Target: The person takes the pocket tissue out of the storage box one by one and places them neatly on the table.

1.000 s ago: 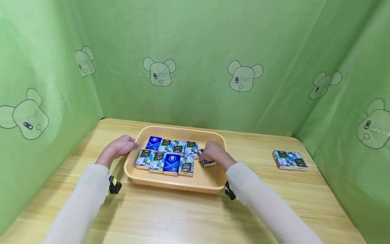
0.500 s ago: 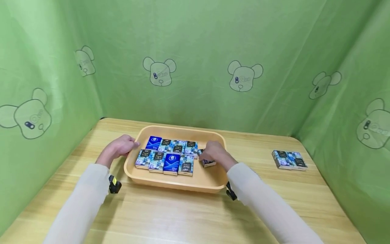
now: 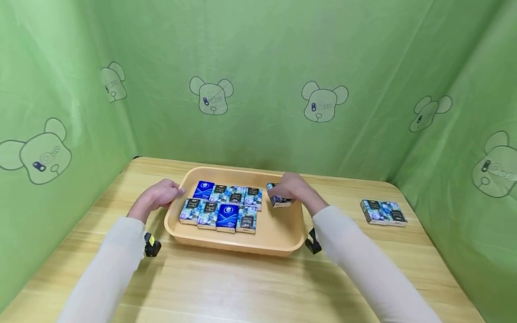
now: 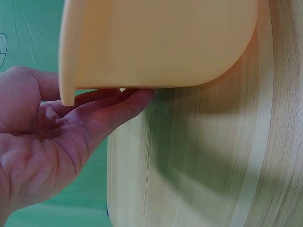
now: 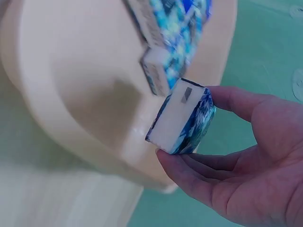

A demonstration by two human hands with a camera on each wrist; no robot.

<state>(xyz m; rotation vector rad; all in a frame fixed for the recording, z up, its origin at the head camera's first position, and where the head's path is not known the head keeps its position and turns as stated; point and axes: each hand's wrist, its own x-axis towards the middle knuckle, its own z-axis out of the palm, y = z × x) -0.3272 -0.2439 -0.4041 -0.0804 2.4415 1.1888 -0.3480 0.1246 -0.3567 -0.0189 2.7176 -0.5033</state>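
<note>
At the tray's left end my left hand (image 3: pixel 163 193) grips the rim of the peach plastic tray (image 3: pixel 226 244), with the thumb over the edge and the fingers underneath in the left wrist view. My right hand (image 3: pixel 296 186) pinches a tissue pack (image 5: pixel 180 118) between thumb and fingers over the tray's right end. That pack has a dark, blue-flowered print and a white side. Inside the tray, several tissue packs lie in two rows; most are flowered, like one pack (image 3: pixel 246 219), and two are plain blue, including a front one (image 3: pixel 227 217).
Two more flowered tissue packs (image 3: pixel 383 212) lie side by side on the wooden table (image 3: pixel 226 287) at the right. A green curtain (image 3: pixel 258 134) with bear-head drawings encloses the table's back and sides.
My right hand has moved back and to the right with the tissue pack, towards the tray's far right corner. My left hand and the tray stay where they were.
</note>
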